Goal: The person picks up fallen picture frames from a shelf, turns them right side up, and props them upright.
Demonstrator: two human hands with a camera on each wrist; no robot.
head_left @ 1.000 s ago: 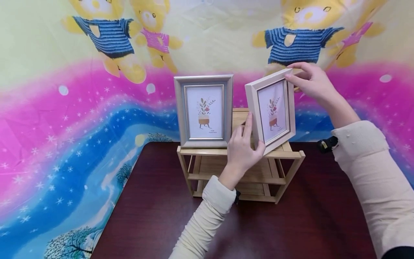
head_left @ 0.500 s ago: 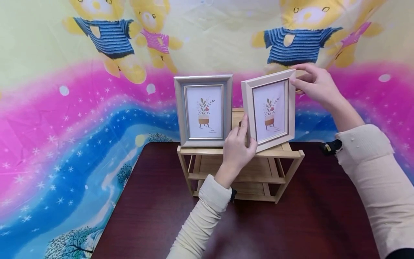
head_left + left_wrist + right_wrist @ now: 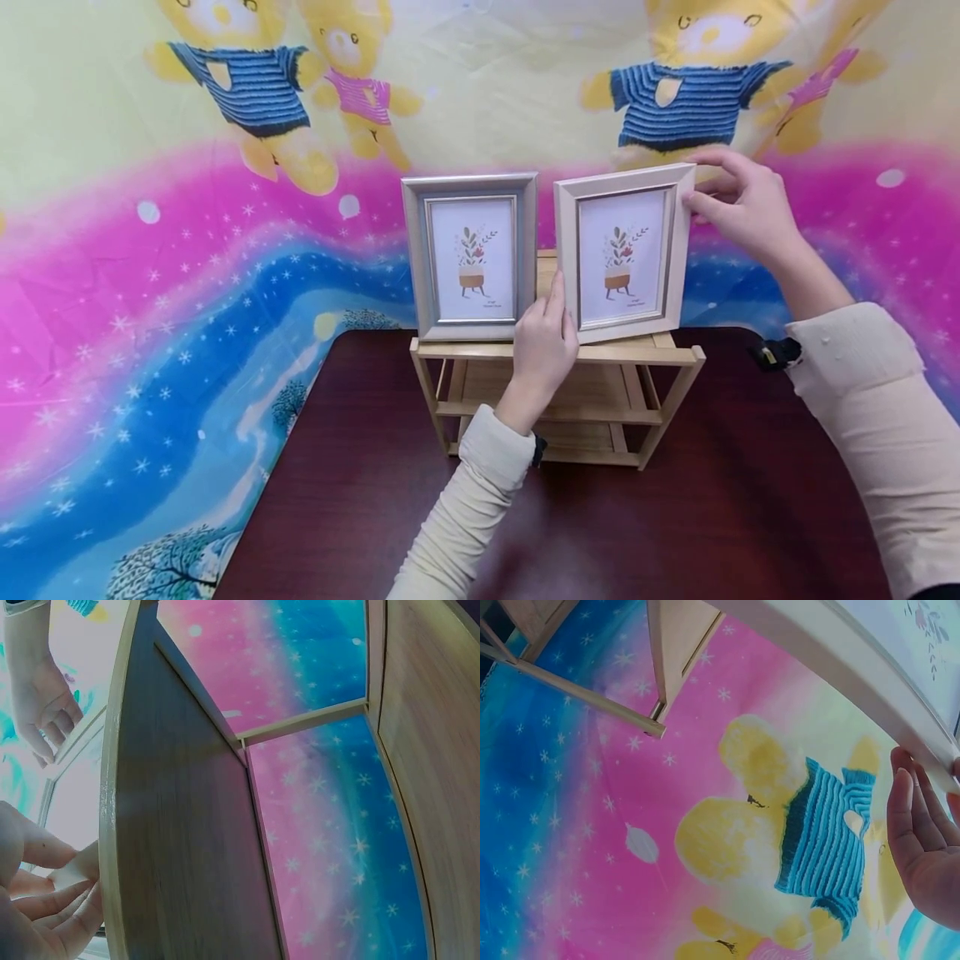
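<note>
A cream-white picture frame (image 3: 621, 250) with a potted-plant print stands on the top shelf of a wooden rack (image 3: 637, 357), its lower edge slightly aslant. My right hand (image 3: 750, 202) pinches its upper right corner, thumb in front and fingers behind. At its lower left side is my left hand (image 3: 542, 346), index finger along the edge. The left wrist view shows that hand's thumb and fingers (image 3: 56, 907) closing round the frame's pale lower corner. A silver-grey picture frame (image 3: 472, 258) with the same print stands upright to the left, a narrow gap between them.
The rack has lower shelves (image 3: 570, 400) and stands on a dark red-brown table (image 3: 360, 467). Behind hangs a colourful backdrop (image 3: 495, 92) with bears and snowflakes. Rack panels (image 3: 187, 810) fill much of the left wrist view.
The cream-white frame has turned to face forward and shifted left, nearer the silver-grey one. My left hand moved left with it; my right hand moved slightly right and down.
</note>
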